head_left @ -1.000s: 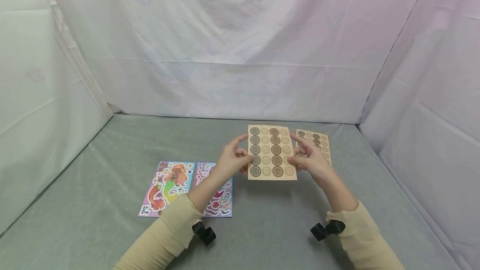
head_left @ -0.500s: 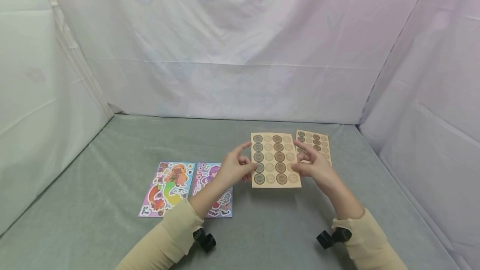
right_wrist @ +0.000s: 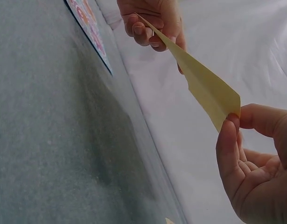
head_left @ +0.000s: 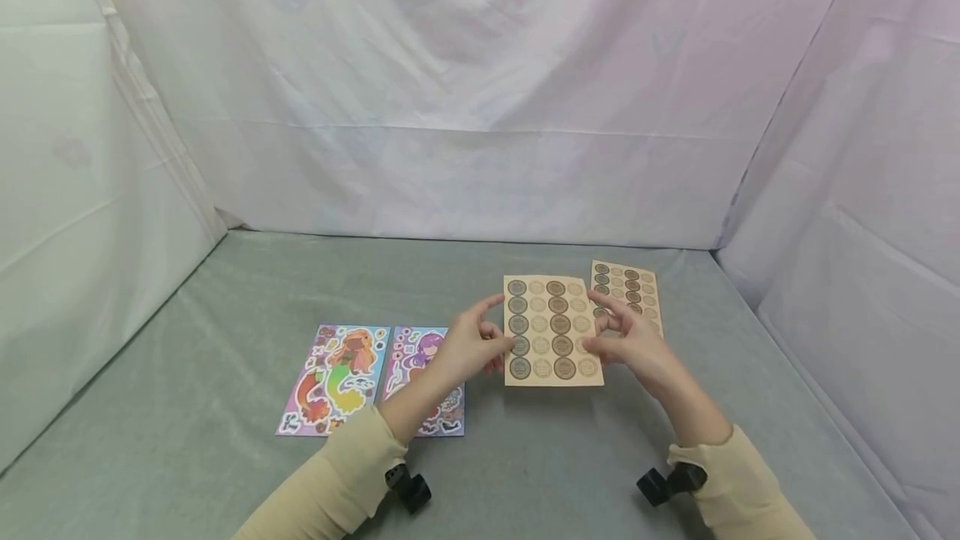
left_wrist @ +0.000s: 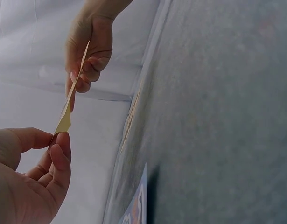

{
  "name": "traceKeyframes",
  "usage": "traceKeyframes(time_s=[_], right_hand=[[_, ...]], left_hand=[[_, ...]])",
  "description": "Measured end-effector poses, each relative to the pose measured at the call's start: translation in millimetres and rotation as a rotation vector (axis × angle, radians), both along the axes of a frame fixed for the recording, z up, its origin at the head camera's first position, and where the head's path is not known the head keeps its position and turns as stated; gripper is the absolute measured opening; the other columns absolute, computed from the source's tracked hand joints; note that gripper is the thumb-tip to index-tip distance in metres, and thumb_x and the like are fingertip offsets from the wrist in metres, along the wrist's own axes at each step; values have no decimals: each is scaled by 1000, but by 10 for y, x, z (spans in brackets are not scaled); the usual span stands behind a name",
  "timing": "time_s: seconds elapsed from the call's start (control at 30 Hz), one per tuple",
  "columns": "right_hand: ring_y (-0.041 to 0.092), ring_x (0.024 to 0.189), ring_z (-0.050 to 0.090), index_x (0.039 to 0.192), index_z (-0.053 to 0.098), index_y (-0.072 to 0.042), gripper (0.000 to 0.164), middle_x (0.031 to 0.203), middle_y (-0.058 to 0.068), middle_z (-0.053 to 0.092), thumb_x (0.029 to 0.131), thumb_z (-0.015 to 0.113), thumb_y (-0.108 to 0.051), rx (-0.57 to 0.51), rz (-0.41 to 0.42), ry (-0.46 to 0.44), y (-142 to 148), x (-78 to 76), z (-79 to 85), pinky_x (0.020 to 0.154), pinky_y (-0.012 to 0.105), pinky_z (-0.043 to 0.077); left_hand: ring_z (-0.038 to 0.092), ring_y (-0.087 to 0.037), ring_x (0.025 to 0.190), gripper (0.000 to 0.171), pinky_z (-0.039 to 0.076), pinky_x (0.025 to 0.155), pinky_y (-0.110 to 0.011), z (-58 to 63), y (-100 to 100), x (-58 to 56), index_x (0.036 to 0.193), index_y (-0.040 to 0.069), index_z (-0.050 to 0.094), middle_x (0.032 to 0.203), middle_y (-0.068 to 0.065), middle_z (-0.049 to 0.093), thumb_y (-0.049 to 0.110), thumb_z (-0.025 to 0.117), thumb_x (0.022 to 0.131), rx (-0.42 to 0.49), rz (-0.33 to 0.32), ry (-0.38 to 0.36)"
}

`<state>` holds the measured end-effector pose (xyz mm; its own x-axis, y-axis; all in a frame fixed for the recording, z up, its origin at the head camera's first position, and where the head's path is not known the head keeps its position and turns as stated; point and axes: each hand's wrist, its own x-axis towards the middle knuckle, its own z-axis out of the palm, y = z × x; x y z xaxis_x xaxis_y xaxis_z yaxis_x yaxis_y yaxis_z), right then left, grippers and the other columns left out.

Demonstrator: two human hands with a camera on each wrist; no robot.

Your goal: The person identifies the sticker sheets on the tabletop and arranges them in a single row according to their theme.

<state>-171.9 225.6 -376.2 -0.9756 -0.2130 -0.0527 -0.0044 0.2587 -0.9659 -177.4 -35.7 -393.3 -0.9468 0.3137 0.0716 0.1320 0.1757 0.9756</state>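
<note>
A tan sticker sheet point(head_left: 550, 332) with rows of round dark and pale seals is held up above the table, its printed side toward the head camera. My left hand point(head_left: 472, 342) pinches its left edge between thumb and fingers. At the opposite edge, my right hand point(head_left: 630, 344) pinches it the same way. In the right wrist view the plain back of the sticker sheet point(right_wrist: 204, 84) shows, slightly bent. From the left wrist the sticker sheet point(left_wrist: 68, 105) is seen nearly edge-on, between both hands.
A second tan sticker sheet point(head_left: 647, 294) lies behind the right hand, partly covered by it. To the left, two colourful mermaid sticker sheets point(head_left: 341, 377) lie side by side on the grey table point(head_left: 187, 390); the left forearm overlaps the right one. White curtains point(head_left: 450, 182) enclose the table.
Both hands have moved the held sticker sheet a little down and to the right, toward the body. The grip on both edges is the same, and the sheets on the table stay put.
</note>
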Motion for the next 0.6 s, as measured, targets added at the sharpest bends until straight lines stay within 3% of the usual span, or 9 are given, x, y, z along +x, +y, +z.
traceKeyframes(time_s=[0.17,0.43,0.6], right_hand=[[16,65,58,150,27,-8,82,84,8,54,80,69,1,8,9,-29,4,9,-29,61,33,53],[15,61,55,150,25,-5,85,82,10,56,78,69,3,2,41,-27,35,32,-65,57,30,52],[15,59,55,150,25,-4,85,81,10,56,78,70,3,17,63,-44,52,63,-86,57,31,52]], left_hand=[[62,-35,53,72,51,46,-37,-26,-4,12,146,5,35,66,-8,65,-1,70,83,10,-15,-10],[60,-23,47,72,50,43,-32,-66,22,50,146,1,34,64,-6,64,-2,68,83,-13,-23,-24],[59,-22,46,71,49,42,-31,-92,42,80,145,-1,34,63,-6,64,-2,68,82,-47,-28,-30]])
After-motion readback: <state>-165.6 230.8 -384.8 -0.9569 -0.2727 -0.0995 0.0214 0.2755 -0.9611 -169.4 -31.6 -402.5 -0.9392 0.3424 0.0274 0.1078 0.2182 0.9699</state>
